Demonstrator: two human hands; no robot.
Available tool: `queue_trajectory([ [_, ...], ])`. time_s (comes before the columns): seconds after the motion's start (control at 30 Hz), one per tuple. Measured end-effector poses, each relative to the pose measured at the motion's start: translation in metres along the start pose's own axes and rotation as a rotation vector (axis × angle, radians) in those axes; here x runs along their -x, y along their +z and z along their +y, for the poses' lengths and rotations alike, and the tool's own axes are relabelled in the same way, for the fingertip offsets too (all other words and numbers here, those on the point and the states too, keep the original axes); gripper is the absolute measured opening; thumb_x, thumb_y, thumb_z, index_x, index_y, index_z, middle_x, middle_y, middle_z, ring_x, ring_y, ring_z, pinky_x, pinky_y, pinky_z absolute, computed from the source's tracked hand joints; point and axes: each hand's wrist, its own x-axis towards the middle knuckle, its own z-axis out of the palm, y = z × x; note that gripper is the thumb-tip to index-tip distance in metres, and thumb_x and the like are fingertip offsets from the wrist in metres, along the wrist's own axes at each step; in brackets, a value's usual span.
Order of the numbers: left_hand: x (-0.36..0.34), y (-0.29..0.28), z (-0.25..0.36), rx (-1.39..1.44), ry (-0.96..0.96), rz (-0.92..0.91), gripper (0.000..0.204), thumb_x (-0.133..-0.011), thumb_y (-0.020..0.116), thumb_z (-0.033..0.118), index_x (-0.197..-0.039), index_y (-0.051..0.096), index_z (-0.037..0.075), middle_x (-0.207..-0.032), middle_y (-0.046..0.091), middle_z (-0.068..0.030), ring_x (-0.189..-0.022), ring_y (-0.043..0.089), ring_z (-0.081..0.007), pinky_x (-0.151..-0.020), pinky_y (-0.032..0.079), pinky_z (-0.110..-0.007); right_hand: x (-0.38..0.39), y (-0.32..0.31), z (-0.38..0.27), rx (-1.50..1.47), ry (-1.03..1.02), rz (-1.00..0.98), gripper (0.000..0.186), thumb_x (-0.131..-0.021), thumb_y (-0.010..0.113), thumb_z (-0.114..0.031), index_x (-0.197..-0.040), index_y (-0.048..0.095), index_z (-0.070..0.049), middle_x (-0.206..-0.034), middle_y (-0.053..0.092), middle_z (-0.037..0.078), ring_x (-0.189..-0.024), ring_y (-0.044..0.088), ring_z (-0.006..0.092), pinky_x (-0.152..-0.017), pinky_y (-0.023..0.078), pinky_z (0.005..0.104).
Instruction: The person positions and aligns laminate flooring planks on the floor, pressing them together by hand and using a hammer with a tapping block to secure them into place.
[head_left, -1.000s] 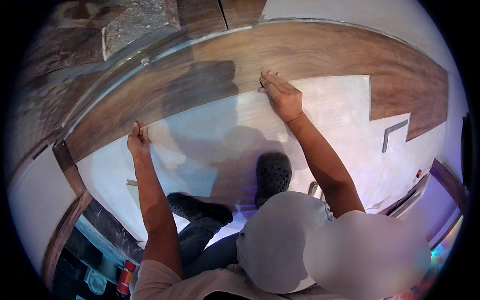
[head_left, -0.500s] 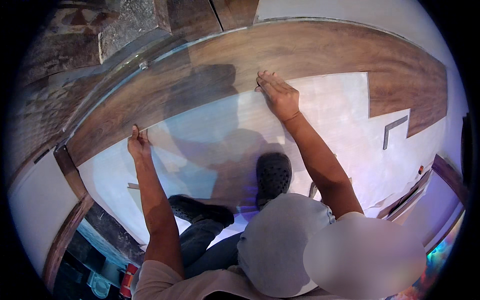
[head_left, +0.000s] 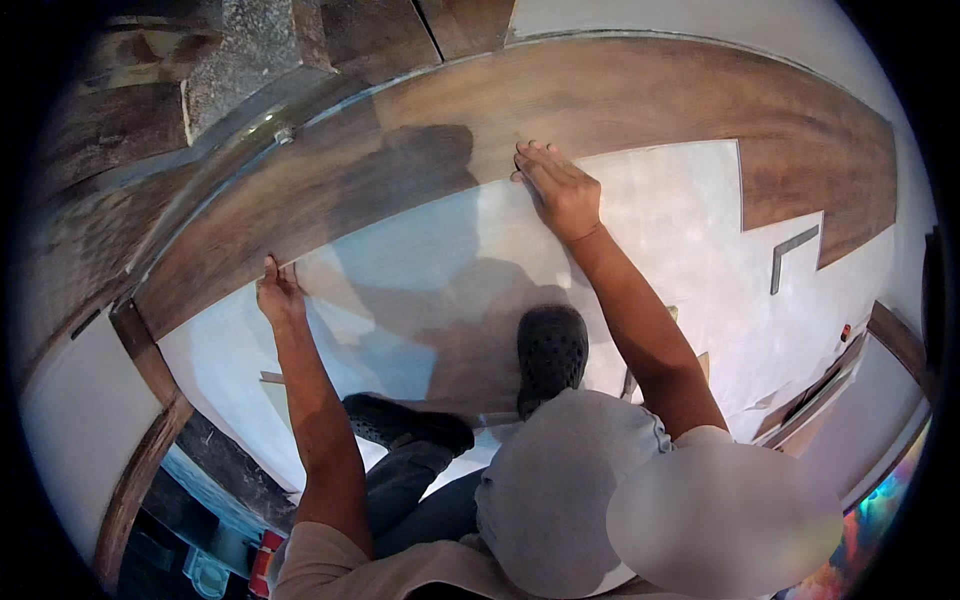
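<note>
A long brown wood-look floor plank (head_left: 420, 165) curves across the far side of the floor. At its near edge, my left hand (head_left: 279, 292) is closed on the plank with the thumb uppermost and the other fingers bent. Farther right, my right hand (head_left: 563, 190) grips the same edge, its fingers close together over the plank's top and its thumb lower down. Pale underlay sheet (head_left: 400, 290) covers the floor on the near side of the plank. My shadow falls across both.
Laid planks (head_left: 785, 185) form a stepped end at the right, with a metal square (head_left: 788, 258) on the underlay beside it. My dark clogs (head_left: 552, 350) stand on the sheet. A wooden door frame (head_left: 135, 475) is at left; a person in a grey cap (head_left: 565, 490) fills the lower middle.
The view has shifted slightly. Both hands stay at the plank's near edge in nearly the same places.
</note>
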Motion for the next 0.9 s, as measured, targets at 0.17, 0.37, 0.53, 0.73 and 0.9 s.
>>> queue_trajectory([
  [0.17, 0.013, 0.024, 0.002, -0.009, -0.006, 0.045, 0.020, -0.102, 0.064, 0.009, -0.115, 0.063, -0.005, -0.111, 0.070, -0.0114, -0.097, 0.070, -0.0207, -0.095, 0.062, -0.040, 0.000, 0.000, 0.000, 0.005, 0.045, 0.010, 0.024, -0.081, 0.083, -0.013, -0.104, 0.077, -0.010, -0.115, 0.077, 0.003, -0.108, 0.074, 0.0184, -0.096, 0.061, 0.0348],
  [0.37, 0.012, 0.022, 0.011, -0.070, -0.075, 0.035, 0.020, -0.102, 0.065, 0.009, -0.115, 0.063, -0.005, -0.107, 0.071, -0.0113, -0.094, 0.071, -0.0216, -0.095, 0.062, -0.041, -0.001, 0.003, 0.002, -0.004, 0.016, 0.021, 0.025, -0.081, 0.083, -0.013, -0.105, 0.077, -0.009, -0.114, 0.077, 0.004, -0.109, 0.074, 0.0196, -0.097, 0.061, 0.0365],
  [0.53, 0.015, 0.029, 0.011, -0.092, -0.080, 0.085, 0.018, -0.102, 0.064, 0.008, -0.113, 0.063, -0.007, -0.106, 0.070, -0.0121, -0.093, 0.071, -0.0219, -0.092, 0.063, -0.041, -0.004, -0.003, -0.002, -0.022, 0.011, 0.019, 0.023, -0.082, 0.082, -0.012, -0.104, 0.077, -0.009, -0.114, 0.077, 0.004, -0.109, 0.074, 0.0196, -0.098, 0.060, 0.0365],
  [0.73, -0.001, 0.001, 0.000, -0.034, -0.031, 0.026, 0.019, -0.101, 0.066, 0.006, -0.114, 0.062, -0.007, -0.109, 0.070, -0.0136, -0.097, 0.071, -0.0253, -0.097, 0.062, -0.044, -0.002, 0.001, -0.001, -0.016, 0.025, 0.032, 0.022, -0.081, 0.082, -0.014, -0.103, 0.078, -0.010, -0.114, 0.077, 0.004, -0.108, 0.074, 0.0191, -0.097, 0.060, 0.0353],
  [0.9, -0.003, 0.004, 0.002, -0.047, -0.052, 0.004, 0.022, -0.101, 0.066, 0.008, -0.117, 0.060, -0.006, -0.111, 0.070, -0.0135, -0.101, 0.071, -0.0241, -0.099, 0.060, -0.043, -0.001, 0.002, 0.006, -0.050, 0.046, 0.005, 0.018, -0.084, 0.080, -0.014, -0.101, 0.077, -0.012, -0.116, 0.077, 0.003, -0.105, 0.075, 0.0199, -0.095, 0.061, 0.0333],
])
